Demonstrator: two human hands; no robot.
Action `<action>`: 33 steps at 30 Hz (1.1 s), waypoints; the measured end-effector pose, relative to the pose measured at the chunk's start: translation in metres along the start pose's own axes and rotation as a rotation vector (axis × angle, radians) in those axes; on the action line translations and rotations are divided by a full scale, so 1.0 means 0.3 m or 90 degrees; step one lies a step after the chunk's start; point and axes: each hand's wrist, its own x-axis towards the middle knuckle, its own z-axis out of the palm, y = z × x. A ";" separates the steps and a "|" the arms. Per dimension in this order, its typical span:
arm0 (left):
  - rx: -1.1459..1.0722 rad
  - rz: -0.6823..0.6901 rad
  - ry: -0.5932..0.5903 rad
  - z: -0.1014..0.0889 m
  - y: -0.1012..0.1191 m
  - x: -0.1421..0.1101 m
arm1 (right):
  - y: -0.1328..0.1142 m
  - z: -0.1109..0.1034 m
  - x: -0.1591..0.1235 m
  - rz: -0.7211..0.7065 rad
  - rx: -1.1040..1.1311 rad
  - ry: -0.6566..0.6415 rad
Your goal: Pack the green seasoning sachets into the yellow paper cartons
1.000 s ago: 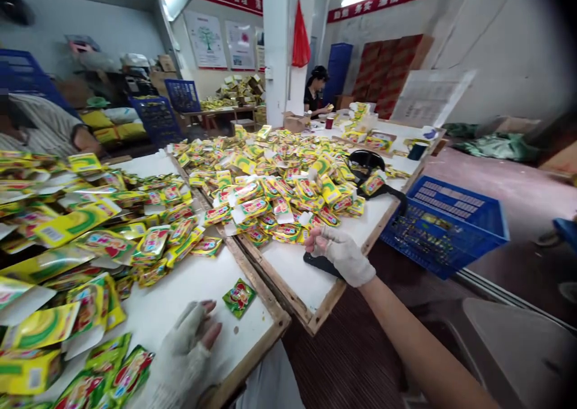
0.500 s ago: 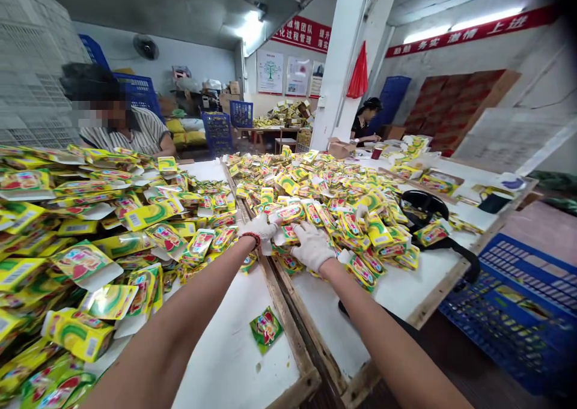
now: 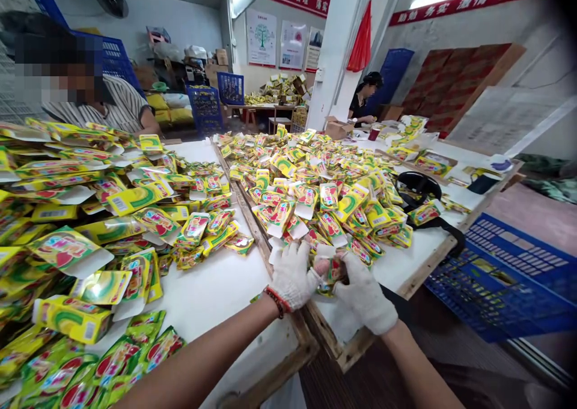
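Observation:
My left hand [image 3: 293, 277], in a white glove with bare fingertips and a beaded bracelet at the wrist, lies on the near edge of a pile of small boxes. Its fingers are stretched forward, and its thumb sits apart, near a small printed box [image 3: 334, 271]. My right hand [image 3: 367, 292], gloved likewise, has thumb and fingers around that box, partly hidden by the glove. Just beyond both hands spreads the heap of yellow-green boxes [image 3: 306, 199] with fruit pictures, several with white flaps standing open.
A taller box heap [image 3: 135, 199] and green packets [image 3: 117, 355] cover the left table. Wooden edging [image 3: 252, 223] separates the tabletops. A black round object with a strap [image 3: 419, 190] and a blue crate [image 3: 500, 277] are at right. Co-workers sit at far left [image 3: 112, 106] and behind [image 3: 365, 99].
Both hands have come back toward me and right, drawing several boxes to the near table edge. The view has tilted down; the single green packet is now hidden behind my left arm.

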 end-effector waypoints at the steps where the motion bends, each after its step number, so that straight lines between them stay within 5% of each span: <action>1: -0.051 0.030 0.025 -0.019 0.003 -0.036 | -0.029 -0.019 -0.012 0.018 -0.004 0.020; 4: -0.221 0.036 0.096 -0.089 0.002 -0.160 | -0.168 -0.045 -0.046 0.078 0.013 0.082; 8: -0.438 -0.135 0.067 -0.182 -0.043 -0.339 | -0.403 0.018 -0.115 0.120 0.164 0.026; 13: -0.372 -0.271 0.077 -0.280 -0.197 -0.533 | -0.588 0.142 -0.227 0.153 0.434 -0.080; 20: -0.487 -0.317 0.123 -0.301 -0.300 -0.706 | -0.633 0.218 -0.288 0.112 0.505 -0.172; 24: -0.273 -0.190 0.077 -0.346 -0.316 -0.716 | -0.637 0.204 -0.241 0.062 0.497 -0.225; 27: -0.244 -0.104 0.027 -0.394 -0.316 -0.690 | -0.663 0.185 -0.196 0.051 0.487 -0.268; 33: -0.445 -0.271 0.072 -0.387 -0.317 -0.657 | -0.698 0.192 -0.155 0.139 0.505 -0.301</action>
